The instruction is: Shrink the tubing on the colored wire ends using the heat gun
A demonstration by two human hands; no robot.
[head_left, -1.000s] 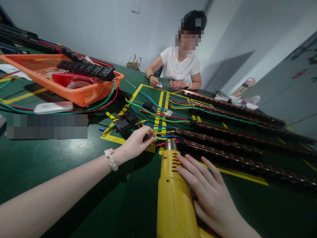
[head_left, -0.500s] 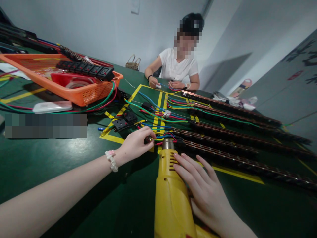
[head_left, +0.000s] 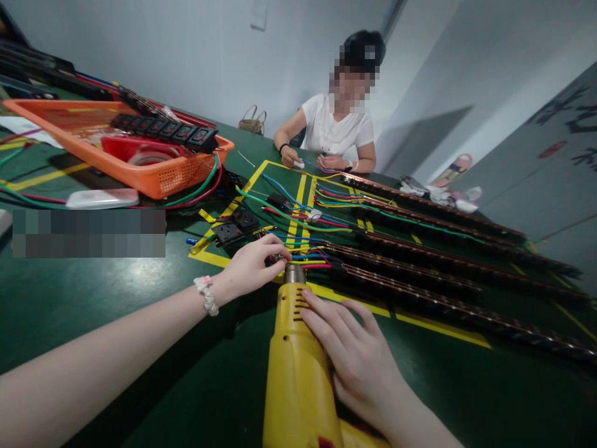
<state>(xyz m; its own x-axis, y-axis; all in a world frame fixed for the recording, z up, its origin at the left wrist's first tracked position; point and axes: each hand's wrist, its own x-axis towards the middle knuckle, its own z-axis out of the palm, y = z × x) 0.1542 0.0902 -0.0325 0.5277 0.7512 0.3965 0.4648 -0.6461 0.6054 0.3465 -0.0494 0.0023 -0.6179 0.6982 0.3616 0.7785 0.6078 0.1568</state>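
Note:
My right hand (head_left: 357,348) grips a yellow heat gun (head_left: 298,367) from its right side, fingertips lying along the vents near the front. The gun's metal nozzle (head_left: 295,274) points away from me, close to the wire ends. Just left of the nozzle, my left hand (head_left: 256,264) is closed in a pinch at the ends of several coloured wires (head_left: 314,256); the exact tips are hidden by the fingers. Those wires run right into a long black strip (head_left: 401,286) with copper bars. Beyond my left hand lie black sockets (head_left: 228,233) with short leads.
More long strips (head_left: 448,239) lie side by side to the right. An orange basket (head_left: 172,180) with a socket row stands at the left, a white object (head_left: 102,198) before it. Across the green table (head_left: 186,354) a person (head_left: 338,127) in a white shirt handles wires.
The heat gun and my right hand have shifted left, bringing the nozzle nearer my left fingers. My left hand stays pinched at the wire ends, having moved slightly.

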